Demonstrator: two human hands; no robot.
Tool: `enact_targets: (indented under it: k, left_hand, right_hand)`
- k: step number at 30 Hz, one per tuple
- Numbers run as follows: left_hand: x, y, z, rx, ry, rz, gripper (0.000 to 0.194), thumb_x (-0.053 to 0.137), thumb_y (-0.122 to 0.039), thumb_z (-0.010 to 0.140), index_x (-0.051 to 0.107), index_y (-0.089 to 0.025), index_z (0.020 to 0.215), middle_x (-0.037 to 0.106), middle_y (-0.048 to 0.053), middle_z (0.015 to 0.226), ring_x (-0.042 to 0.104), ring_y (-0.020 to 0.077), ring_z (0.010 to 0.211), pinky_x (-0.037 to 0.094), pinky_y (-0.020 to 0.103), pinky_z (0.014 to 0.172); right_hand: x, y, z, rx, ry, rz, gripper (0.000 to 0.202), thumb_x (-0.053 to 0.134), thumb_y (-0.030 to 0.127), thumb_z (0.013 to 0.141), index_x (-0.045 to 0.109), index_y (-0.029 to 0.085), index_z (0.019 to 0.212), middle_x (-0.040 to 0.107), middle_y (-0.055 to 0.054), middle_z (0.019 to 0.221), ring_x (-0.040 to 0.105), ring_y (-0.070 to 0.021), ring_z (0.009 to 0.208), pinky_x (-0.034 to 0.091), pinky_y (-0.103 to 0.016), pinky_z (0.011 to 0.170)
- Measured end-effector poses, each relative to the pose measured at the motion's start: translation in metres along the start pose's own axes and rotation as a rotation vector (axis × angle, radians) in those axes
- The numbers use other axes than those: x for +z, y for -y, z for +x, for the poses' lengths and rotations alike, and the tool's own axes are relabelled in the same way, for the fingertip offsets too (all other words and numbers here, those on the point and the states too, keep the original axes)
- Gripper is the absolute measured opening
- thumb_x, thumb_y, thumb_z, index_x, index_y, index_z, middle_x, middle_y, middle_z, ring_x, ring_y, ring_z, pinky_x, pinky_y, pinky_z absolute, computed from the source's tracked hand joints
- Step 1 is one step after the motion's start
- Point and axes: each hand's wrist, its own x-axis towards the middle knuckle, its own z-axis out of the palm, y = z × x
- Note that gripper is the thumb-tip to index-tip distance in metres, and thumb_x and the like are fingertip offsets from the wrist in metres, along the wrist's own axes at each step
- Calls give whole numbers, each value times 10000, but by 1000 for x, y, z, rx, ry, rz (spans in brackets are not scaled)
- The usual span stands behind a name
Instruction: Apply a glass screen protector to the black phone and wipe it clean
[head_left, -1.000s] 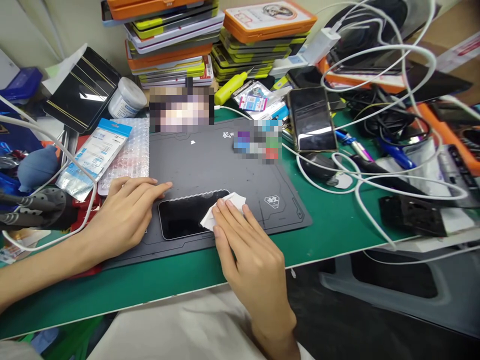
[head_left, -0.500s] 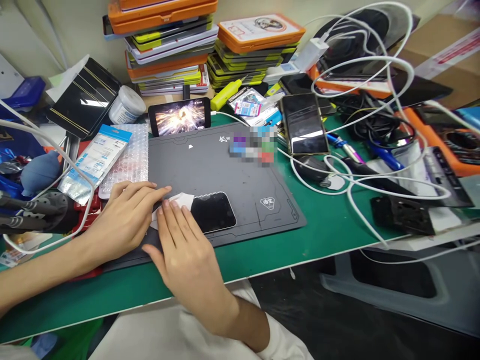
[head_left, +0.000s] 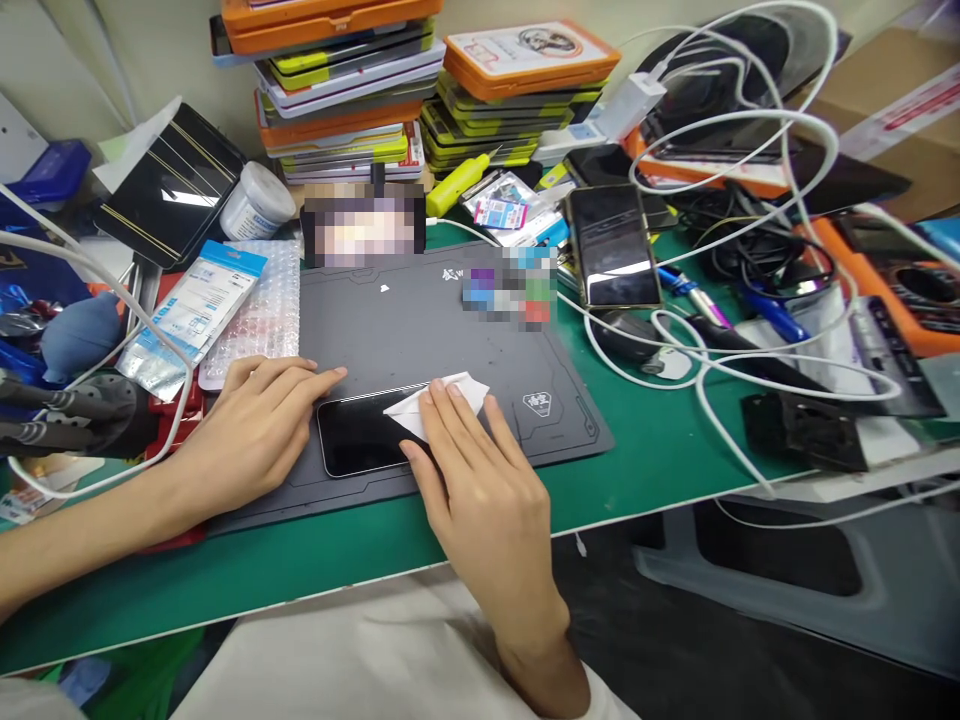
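A black-screened smartphone (head_left: 352, 440) lies face up on a dark grey work mat (head_left: 375, 320). My right hand (head_left: 487, 500) presses a folded white wipe (head_left: 405, 405) down on the right part of the phone's screen, fingers laid over it and moving it along. That end of the phone is hidden under the hand and wipe. At the phone's left end rests my left hand (head_left: 255, 430), open, its index finger stretched towards the phone's upper left corner. It holds nothing that I can see.
Behind the mat stands a propped phone (head_left: 360, 230) with a blurred screen. Stacked orange and yellow cases (head_left: 345, 100) rise at the back. Another phone (head_left: 613, 245) and tangled white cables (head_left: 720, 360) lie right. Left are a blue air blower (head_left: 81, 340) and bubble wrap (head_left: 259, 310).
My right hand has slid the white wipe rightwards along the phone, from its left end to its right part. The phone's left end now shows. My left hand has stayed nearly in place.
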Motion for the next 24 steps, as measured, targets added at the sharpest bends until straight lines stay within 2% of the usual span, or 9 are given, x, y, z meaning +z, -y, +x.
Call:
enact_targets:
  k: [4, 6, 8, 11, 15, 20, 24]
  left_hand:
    - [0, 0, 0, -1, 9, -22, 450, 443, -109, 1160, 599, -187, 1575, 818, 121, 1390, 732, 292, 1347, 478, 470, 1118]
    - [0, 0, 0, 8, 5, -26, 459, 440, -100, 1157, 592, -185, 1582, 821, 116, 1378, 732, 288, 1353, 477, 466, 1126]
    - [1, 1, 0, 21, 3, -29, 484, 446, -91, 1149, 579, -182, 1605, 823, 113, 1364, 730, 292, 1362, 476, 467, 1135]
    - [2, 2, -1, 22, 11, -37, 517, 457, -88, 1138, 570, -186, 1633, 818, 121, 1377, 727, 302, 1375, 480, 473, 1145]
    - [2, 3, -2, 1, 30, -52, 521, 457, -103, 1137, 587, -184, 1636, 801, 148, 1432, 720, 316, 1392, 489, 492, 1167]
    - [0, 3, -3, -41, 35, -98, 554, 470, -125, 1135, 620, -250, 1654, 810, 120, 1451, 721, 311, 1385, 502, 495, 1173]
    - [-2, 3, -3, -25, 7, -79, 491, 470, -130, 1149, 659, -238, 1589, 823, 116, 1424, 724, 299, 1386, 483, 478, 1177]
  right_hand:
    - [-4, 11, -13, 35, -8, -31, 803, 695, 297, 1200, 311, 126, 1884, 733, -181, 1650, 768, -334, 1502, 564, -538, 1376]
    - [-6, 20, -21, 53, -8, -53, 823, 701, 306, 1198, 294, 111, 1887, 728, -191, 1654, 763, -337, 1509, 564, -518, 1377]
    - [-7, 31, -28, 46, 3, -58, 792, 700, 311, 1199, 343, 69, 1863, 717, -197, 1665, 749, -337, 1527, 554, -489, 1386]
    - [-9, 48, -34, -5, 20, -18, 655, 667, 308, 1212, 503, 15, 1775, 710, -194, 1671, 735, -322, 1547, 544, -448, 1394]
    - [-7, 64, -32, -68, 30, 69, 483, 635, 318, 1220, 711, 11, 1585, 730, -186, 1643, 749, -316, 1530, 585, -424, 1362]
    - [3, 68, -14, -151, 53, 152, 488, 696, 340, 1193, 750, -8, 1531, 732, -210, 1639, 725, -312, 1562, 534, -419, 1409]
    - [14, 66, 2, -179, 29, 168, 481, 680, 365, 1202, 770, 13, 1518, 749, -186, 1626, 760, -290, 1519, 552, -409, 1395]
